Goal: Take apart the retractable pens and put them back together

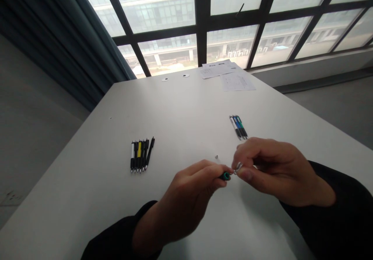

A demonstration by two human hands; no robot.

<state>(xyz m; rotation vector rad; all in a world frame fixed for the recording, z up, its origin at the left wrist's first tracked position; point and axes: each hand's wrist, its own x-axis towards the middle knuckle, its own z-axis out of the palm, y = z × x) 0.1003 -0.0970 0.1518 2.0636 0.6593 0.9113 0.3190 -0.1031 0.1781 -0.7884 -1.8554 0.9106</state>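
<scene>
My left hand [194, 192] is closed round a dark pen barrel [224, 176] whose green, hollow-looking end points toward my right hand. Between the thumb and fingers of my right hand [275, 170] is a small shiny silver pen part [238, 166]; its exact kind is too small to make out. The two hands meet over the table, fingertips almost touching. Just beyond my left fingers, a tiny dark-and-pale piece [216, 157] lies on the tabletop. Past my right hand, several pens [239, 127] with white, blue and green barrels lie side by side.
On the left of the white table [175, 112] lies a row of several black pens [141, 156], one with a yellow barrel and one with white. Printed papers [230, 75] rest at the far edge, near two round table fittings [185, 75]. Windows and a dark curtain [67, 30] stand behind.
</scene>
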